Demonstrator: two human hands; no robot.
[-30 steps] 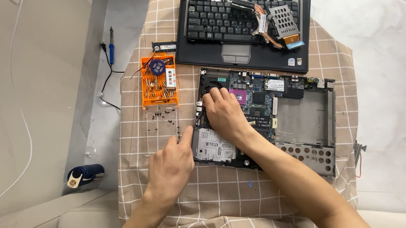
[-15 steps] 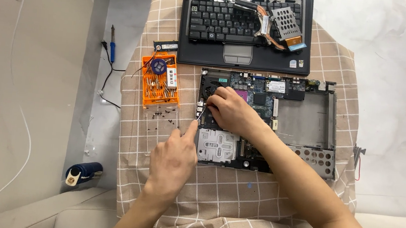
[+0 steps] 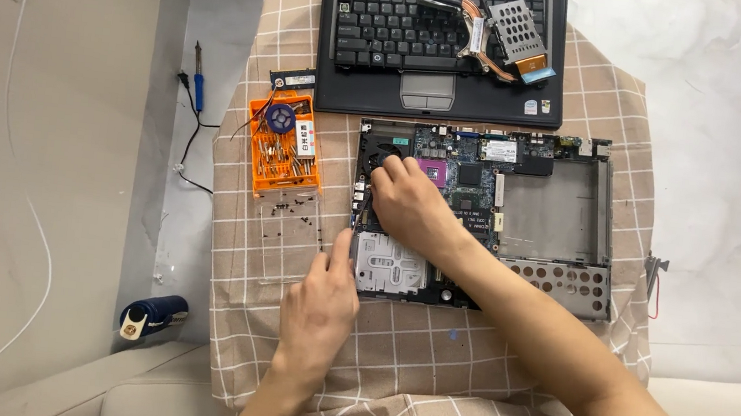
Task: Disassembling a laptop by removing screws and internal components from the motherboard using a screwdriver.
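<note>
An opened laptop base [image 3: 554,209] lies on a checked cloth [image 3: 428,361], its green motherboard [image 3: 470,173] exposed. My right hand [image 3: 412,208] rests on the motherboard's left part, fingers curled down beside the black fan [image 3: 379,147]; whatever is under the fingertips is hidden. My left hand [image 3: 320,299] lies on the cloth at the base's front left corner. Its index finger is stretched out and touches the base's left edge beside a silver metal plate [image 3: 388,263]. It holds nothing.
A detached keyboard deck [image 3: 433,49] with a copper heat pipe and a metal bracket lies behind the base. An orange screwdriver-bit case [image 3: 283,146] and small loose screws [image 3: 291,218] sit to the left. A soldering iron [image 3: 199,80] and a dark blue roll [image 3: 153,314] lie off the cloth.
My left hand slid forward and right until its index finger reached the base's left edge. My right hand stayed on the motherboard, its fingers shifting slightly towards the fan.
</note>
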